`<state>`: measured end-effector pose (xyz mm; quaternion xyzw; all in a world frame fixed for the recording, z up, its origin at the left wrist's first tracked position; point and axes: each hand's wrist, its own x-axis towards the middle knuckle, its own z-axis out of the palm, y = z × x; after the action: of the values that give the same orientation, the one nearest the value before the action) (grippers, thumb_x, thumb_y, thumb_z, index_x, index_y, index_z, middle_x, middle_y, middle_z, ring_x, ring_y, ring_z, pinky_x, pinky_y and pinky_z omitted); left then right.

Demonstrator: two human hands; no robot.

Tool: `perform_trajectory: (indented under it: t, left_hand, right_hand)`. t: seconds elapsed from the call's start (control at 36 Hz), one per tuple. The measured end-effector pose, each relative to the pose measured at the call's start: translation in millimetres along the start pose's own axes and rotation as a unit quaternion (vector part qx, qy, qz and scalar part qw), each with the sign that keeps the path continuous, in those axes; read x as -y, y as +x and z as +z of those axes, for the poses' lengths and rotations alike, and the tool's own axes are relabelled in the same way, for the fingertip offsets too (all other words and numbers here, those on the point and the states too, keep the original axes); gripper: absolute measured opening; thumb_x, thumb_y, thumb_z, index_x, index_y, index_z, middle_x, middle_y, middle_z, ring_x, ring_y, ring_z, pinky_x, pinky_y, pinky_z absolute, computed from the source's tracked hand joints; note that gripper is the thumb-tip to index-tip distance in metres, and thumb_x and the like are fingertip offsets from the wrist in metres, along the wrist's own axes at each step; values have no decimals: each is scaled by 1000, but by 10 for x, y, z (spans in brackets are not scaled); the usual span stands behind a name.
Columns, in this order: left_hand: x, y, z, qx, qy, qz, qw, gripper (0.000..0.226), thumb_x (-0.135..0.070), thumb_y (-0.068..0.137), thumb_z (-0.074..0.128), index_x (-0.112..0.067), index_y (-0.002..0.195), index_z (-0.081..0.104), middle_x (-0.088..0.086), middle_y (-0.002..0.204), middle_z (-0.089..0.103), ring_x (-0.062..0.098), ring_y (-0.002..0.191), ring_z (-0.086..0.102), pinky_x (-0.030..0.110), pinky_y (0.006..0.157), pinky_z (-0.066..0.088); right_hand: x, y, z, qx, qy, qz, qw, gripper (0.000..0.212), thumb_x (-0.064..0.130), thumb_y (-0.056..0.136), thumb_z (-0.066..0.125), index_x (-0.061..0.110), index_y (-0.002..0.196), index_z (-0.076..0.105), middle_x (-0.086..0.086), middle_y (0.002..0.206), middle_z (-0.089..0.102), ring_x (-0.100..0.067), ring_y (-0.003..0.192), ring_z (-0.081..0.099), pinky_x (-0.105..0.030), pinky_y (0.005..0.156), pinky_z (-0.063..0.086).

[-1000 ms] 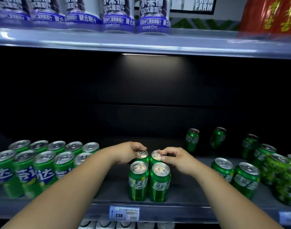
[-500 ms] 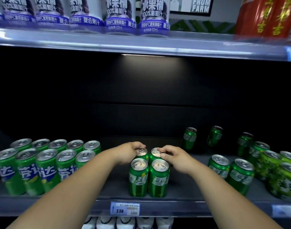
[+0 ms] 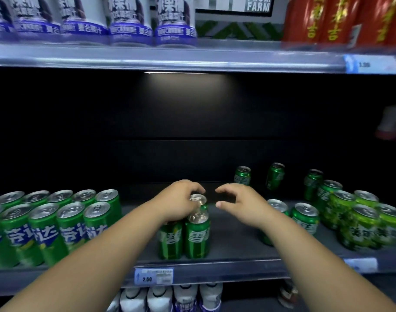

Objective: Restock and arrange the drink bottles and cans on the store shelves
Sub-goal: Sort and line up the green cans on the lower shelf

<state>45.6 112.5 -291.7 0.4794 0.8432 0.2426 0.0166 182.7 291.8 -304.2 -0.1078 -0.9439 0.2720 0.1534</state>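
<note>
A tight cluster of green cans stands at the middle front of the dark shelf (image 3: pixel 233 251). The front right can (image 3: pixel 197 236) and the silver top of the rear right can (image 3: pixel 198 198) show. My left hand (image 3: pixel 179 202) lies over the left side of the cluster. It hides the top of the front left can (image 3: pixel 171 240), and its fingers curl around the rear left can. My right hand (image 3: pixel 242 207) hovers just right of the cluster, apart from it, fingers spread and holding nothing.
Two rows of green cans (image 3: pixel 57 221) fill the shelf's left end. Loose green cans (image 3: pixel 305 218) and paler green ones (image 3: pixel 361 224) stand at the right, three more (image 3: pixel 275 175) near the back. Purple-white bottles (image 3: pixel 129 23) and red cans (image 3: pixel 327 19) line the shelf above. White bottles (image 3: pixel 183 298) sit below.
My right hand has let go of the rear right can, drifted right and spread its fingers. My left hand has slid forward over the left cans.
</note>
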Motion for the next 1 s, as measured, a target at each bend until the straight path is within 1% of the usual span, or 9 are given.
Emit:
perform_trajectory:
  t: [0.14, 0.22, 0.31, 0.44, 0.5, 0.56, 0.75, 0.89, 1.0]
  left_hand:
    - [-515, 130, 169, 26, 27, 52, 998, 47, -30, 87, 71, -30, 133, 59, -6, 129, 56, 10, 104, 56, 25, 91, 46]
    - [-812, 243, 317, 37, 39, 71, 996, 52, -31, 86, 73, -28, 135, 57, -3, 135, 56, 14, 122, 52, 27, 104, 41]
    - [-1074, 389, 500, 47, 48, 79, 995, 57, -30, 83, 76, -27, 136, 56, -1, 135, 56, 16, 126, 52, 29, 107, 40]
    - [-1470, 583, 817, 54, 41, 86, 994, 71, -27, 78, 80, -21, 142, 50, 2, 140, 53, 17, 130, 49, 23, 108, 36]
    - [-1596, 626, 938, 58, 44, 78, 994, 78, -25, 77, 79, -21, 147, 44, 2, 143, 49, 17, 132, 46, 20, 108, 34]
    - [-1680, 654, 1041, 62, 45, 66, 995, 83, -25, 76, 79, -24, 149, 40, 2, 145, 46, 16, 133, 45, 23, 109, 37]
    - [-1766, 617, 1185, 55, 77, 24, 995, 81, -27, 79, 79, -25, 149, 40, 0, 144, 47, 16, 128, 49, 26, 105, 41]
    - [-1759, 626, 1179, 50, 120, 6, 992, 82, -22, 80, 77, -26, 151, 37, 1, 146, 47, 21, 128, 51, 34, 105, 44]
    - [-1777, 687, 1139, 78, 159, -5, 984, 80, -25, 81, 77, -24, 151, 38, 2, 147, 48, 23, 132, 48, 36, 108, 41]
  right_hand:
    - [-209, -257, -455, -16, -70, 3, 997, 48, 43, 88, 73, 30, 133, 62, 10, 137, 58, -7, 117, 56, -21, 94, 43]
    - [-440, -411, -730, -2, -89, 30, 996, 50, 46, 88, 72, 33, 135, 59, 11, 140, 55, -7, 111, 59, -28, 96, 50]
    - [-708, -569, -979, 14, -137, 54, 989, 54, 49, 85, 73, 32, 135, 59, 7, 139, 58, -11, 118, 59, -35, 100, 50]
    - [-1153, -805, -1253, 27, -179, 77, 981, 66, 51, 82, 75, 30, 141, 54, 5, 143, 55, -17, 128, 53, -35, 104, 46]
    - [-1307, -850, -1302, 42, -183, 82, 979, 72, 52, 79, 76, 31, 143, 50, 4, 144, 53, -18, 127, 54, -36, 104, 47]
    - [-1424, -874, -1333, 58, -185, 82, 978, 75, 53, 78, 76, 33, 144, 47, 5, 144, 52, -18, 125, 54, -37, 101, 48]
    - [-1592, -889, -1257, 86, -128, 67, 986, 84, 52, 76, 80, 32, 148, 42, 4, 143, 51, -17, 121, 55, -35, 99, 49]
    - [-1625, -859, -1197, 75, -110, 69, 989, 94, 51, 77, 80, 29, 155, 33, 1, 154, 42, -21, 133, 48, -38, 106, 45]
    - [-1673, -835, -1179, 67, -76, 74, 992, 85, 49, 75, 82, 28, 148, 44, 3, 141, 50, -20, 125, 53, -36, 101, 48]
